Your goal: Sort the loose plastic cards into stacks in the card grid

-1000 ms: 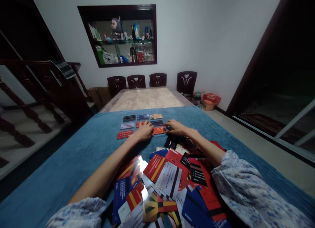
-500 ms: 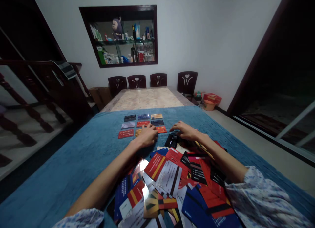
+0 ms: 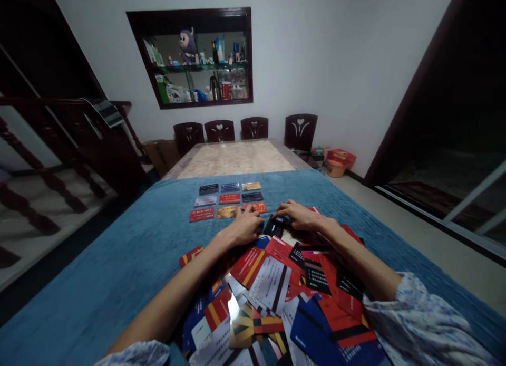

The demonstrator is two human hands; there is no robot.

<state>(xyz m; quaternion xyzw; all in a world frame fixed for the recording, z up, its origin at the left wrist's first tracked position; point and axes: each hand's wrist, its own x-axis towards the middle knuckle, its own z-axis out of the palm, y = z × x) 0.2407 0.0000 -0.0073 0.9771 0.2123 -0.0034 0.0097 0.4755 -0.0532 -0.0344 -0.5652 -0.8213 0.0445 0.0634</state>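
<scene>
A large heap of mixed bank-style cards (image 3: pixel 272 287), red, blue, silver, gold and black, lies before me on the blue cloth (image 3: pixel 130 239). Beyond it, rows of cards are laid out flat, including a red card (image 3: pixel 201 214), a gold card (image 3: pixel 226 212) and an orange-red card (image 3: pixel 255 207). My left hand (image 3: pixel 245 226) is open, its fingers spread between that nearest row and the heap. A black card (image 3: pixel 272 225) lies at the heap's far edge. My right hand (image 3: pixel 297 216) is open, fingers bent down at the black card's right side; its thumb is hidden.
The cloth covers the near part of a long table with a pale marbled top (image 3: pixel 237 156). Dark wooden chairs (image 3: pixel 301 131) stand at its far end. A wall niche (image 3: pixel 201 60) holds bottles and a plush toy. Wooden railings (image 3: pixel 47 160) are on the left.
My left hand has moved right and slightly nearer me, uncovering the gold card. My right hand has shifted a little right and down onto the black card's edge.
</scene>
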